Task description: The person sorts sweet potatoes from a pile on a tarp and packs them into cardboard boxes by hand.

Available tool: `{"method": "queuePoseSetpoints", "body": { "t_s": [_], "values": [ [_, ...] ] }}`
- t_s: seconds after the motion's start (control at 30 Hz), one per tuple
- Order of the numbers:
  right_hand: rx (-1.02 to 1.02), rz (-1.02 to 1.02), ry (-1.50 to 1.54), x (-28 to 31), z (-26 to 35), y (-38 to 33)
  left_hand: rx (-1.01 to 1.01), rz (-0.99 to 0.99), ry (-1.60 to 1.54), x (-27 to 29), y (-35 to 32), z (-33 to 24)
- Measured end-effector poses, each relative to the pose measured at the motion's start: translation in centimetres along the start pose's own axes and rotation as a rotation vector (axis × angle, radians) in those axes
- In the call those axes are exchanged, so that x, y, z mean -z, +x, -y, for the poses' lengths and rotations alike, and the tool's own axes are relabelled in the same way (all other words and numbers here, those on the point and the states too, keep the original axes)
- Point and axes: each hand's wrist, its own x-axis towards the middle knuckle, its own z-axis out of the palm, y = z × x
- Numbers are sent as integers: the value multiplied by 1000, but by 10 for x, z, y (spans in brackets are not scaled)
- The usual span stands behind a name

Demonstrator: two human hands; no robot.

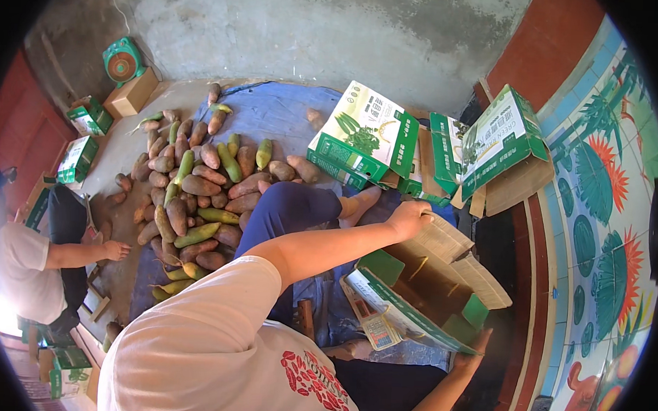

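Note:
An opened green-and-white cardboard box [483, 282] is tilted in front of me, its brown flaps spread and its inside showing. My left hand [410, 220] is closed at the edge of a brown flap on the far side. At the near right corner my right hand [473, 351] grips the box's edge, its fingers partly hidden. Beside my bent left knee [289, 204] lies a large pile of reddish-brown root vegetables [198, 185], with long green ones [229, 163] among them. A printed piece [381, 331] shows beneath the box.
More green-and-white boxes [365, 130] stand at the far right, one with open flaps [507, 151]. A blue sheet [297, 101] covers part of the floor. Another person [29, 258] sits at the left, a hand near the pile. A green fan [122, 63] rests on a brown carton [132, 94].

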Motion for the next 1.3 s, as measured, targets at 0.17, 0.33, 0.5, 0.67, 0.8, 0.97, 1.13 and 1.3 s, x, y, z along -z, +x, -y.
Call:
{"method": "queuePoseSetpoints", "body": {
  "t_s": [0.17,0.33,0.5,0.67,0.8,0.97,1.13,1.3],
  "values": [
    [-81,-16,-79,13,-6,12,12,60,76,-10,-1,19],
    [-68,21,-28,18,-7,20,69,60,29,-12,6,13],
    [-30,-82,7,27,-2,16,63,83,32,-22,5,5],
    [-34,-60,-62,31,-5,19,43,184,31,-13,3,15],
    [-61,-118,-40,42,-7,26,49,72,180,2,-10,30],
    [-128,-167,-52,54,-7,33,587,287,-175,9,-31,30],
    [-160,-105,-49,42,-8,35,634,280,-329,7,-45,29],
    [-204,-139,-46,41,-7,36,600,299,-361,6,-56,25]
  ]
}}
